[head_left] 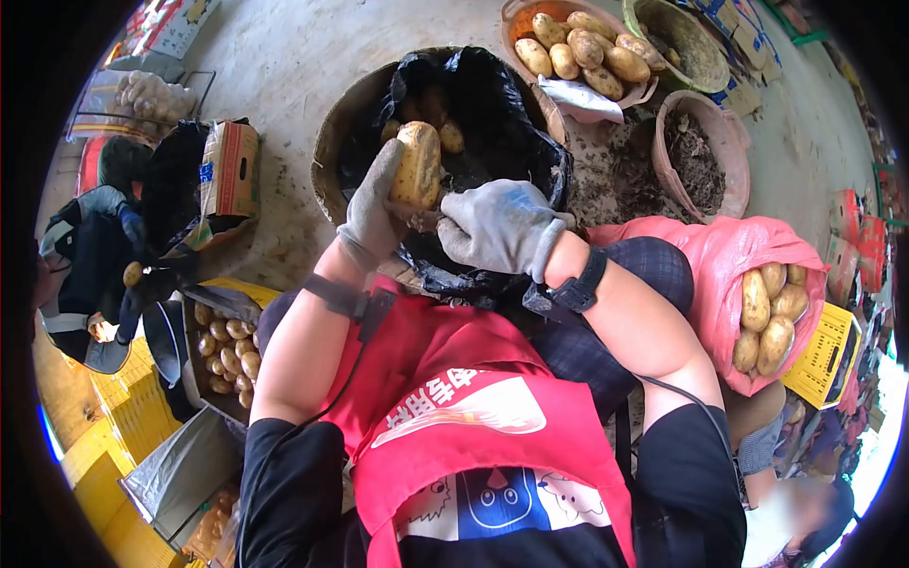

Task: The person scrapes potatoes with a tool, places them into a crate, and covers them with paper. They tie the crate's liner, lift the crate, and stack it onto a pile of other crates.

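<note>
A long, dirt-streaked potato stands nearly upright in my left hand, whose grey glove is closed around its lower side. My right hand, also gloved, is curled with the fingertips close to the potato's lower end; what those fingers hold, if anything, is hidden. Both hands are over the near part of a round basket lined with a black plastic bag. More potatoes lie in the shadow inside that bag, partly covered by the held one.
At the far right are a basket of potatoes, a green basket and a pink basket with dark debris. A pink sack of potatoes is beside my right knee. Leftward, a crate of potatoes stands near another person.
</note>
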